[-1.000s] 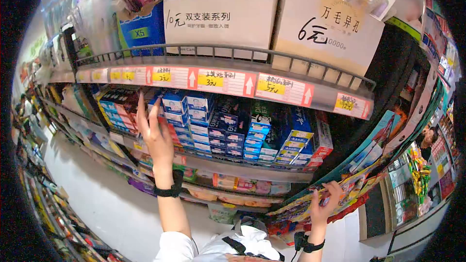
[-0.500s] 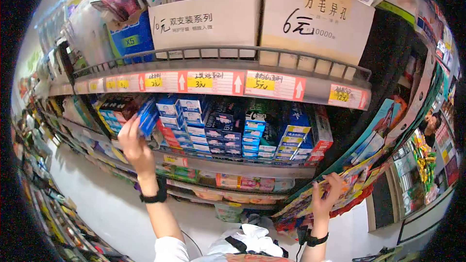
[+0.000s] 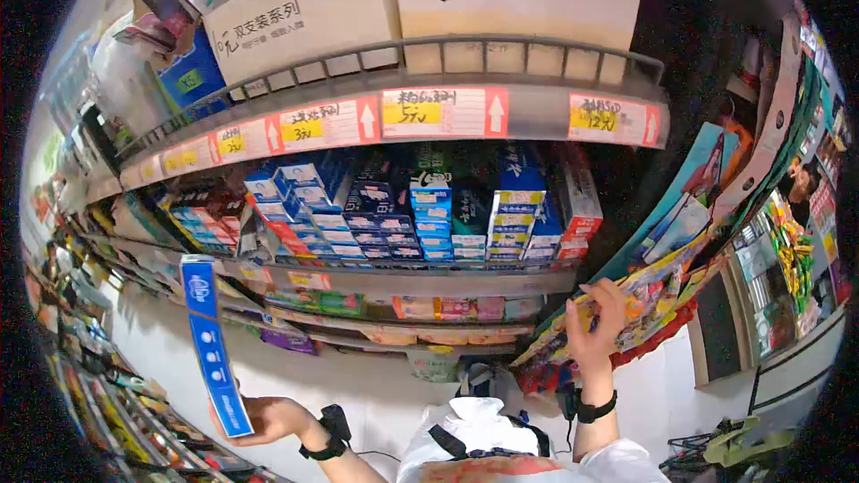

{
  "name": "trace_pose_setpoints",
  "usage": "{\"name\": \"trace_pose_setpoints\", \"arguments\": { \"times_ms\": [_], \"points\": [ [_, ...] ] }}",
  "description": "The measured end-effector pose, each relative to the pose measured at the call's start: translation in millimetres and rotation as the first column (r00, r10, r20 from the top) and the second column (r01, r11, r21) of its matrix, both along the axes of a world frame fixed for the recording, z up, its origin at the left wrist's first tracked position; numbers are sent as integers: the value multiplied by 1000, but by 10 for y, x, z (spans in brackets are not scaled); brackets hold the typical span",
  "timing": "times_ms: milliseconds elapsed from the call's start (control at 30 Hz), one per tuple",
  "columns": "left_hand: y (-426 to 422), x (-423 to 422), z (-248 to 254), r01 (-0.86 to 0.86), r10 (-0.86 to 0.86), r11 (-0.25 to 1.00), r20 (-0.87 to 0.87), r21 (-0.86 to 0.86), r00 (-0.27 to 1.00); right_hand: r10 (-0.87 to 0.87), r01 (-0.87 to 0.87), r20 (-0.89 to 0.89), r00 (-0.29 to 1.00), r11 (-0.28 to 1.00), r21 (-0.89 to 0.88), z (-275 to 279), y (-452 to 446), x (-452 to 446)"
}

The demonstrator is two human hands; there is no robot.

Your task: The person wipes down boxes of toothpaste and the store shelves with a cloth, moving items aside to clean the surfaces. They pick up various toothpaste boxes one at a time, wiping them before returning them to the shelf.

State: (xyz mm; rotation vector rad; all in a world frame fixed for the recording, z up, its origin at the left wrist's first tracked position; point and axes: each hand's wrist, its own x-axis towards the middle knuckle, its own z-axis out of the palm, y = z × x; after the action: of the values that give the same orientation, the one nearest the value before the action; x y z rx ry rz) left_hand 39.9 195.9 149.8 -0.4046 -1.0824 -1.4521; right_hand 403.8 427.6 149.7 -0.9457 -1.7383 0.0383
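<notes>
My left hand (image 3: 271, 415) grips the lower end of a long blue toothpaste box (image 3: 213, 349), which stands almost upright with its printed side toward me. It is held away from the shelf, at the lower left. On the shelf are stacked toothpaste boxes (image 3: 431, 215) in blue, white and red. My right hand (image 3: 598, 322) is raised at the right with thumb and fingers apart, and nothing shows in it. It is close to the hanging colourful packets (image 3: 649, 291); whether it touches them I cannot tell.
Above the boxes runs a shelf edge with price labels (image 3: 434, 114) and a wire rail. Large white cartons (image 3: 528, 9) stand on that shelf. Lower shelves hold colourful packs (image 3: 465, 308). Another rack of goods (image 3: 107, 402) stands at the left, and a person (image 3: 799, 183) at the far right.
My left hand has drawn the blue toothpaste box out from the shelf, down and toward me. The view has shifted, and my right hand stays beside the hanging packets.
</notes>
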Motion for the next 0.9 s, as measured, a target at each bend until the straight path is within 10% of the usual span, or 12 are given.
{"name": "trace_pose_setpoints", "arguments": {
  "times_ms": [33,67,233,300,433,900],
  "points": [
    [54,195,109,-222,236,963,73,-155,969,9,-9,-1,1000,1000,-3,-5,1,12],
    [117,367,155,108,-113,991,-63,-80,992,26,-27,-20,999,998,-58,-9,-33,32],
    [572,1201,70,514,-498,854,157,-85,853,43,-43,-34,998,999,-1,25,-94,108],
    [736,1435,181,671,-725,620,29,-407,688,68,-68,2,998,998,-12,92,-152,154],
    [1037,1576,313,518,-813,400,-32,-756,582,117,-117,-13,993,992,44,176,-191,216],
    [1779,1946,557,235,-744,451,-216,-861,632,145,-145,8,989,989,22,159,-235,295]
  ]
}}
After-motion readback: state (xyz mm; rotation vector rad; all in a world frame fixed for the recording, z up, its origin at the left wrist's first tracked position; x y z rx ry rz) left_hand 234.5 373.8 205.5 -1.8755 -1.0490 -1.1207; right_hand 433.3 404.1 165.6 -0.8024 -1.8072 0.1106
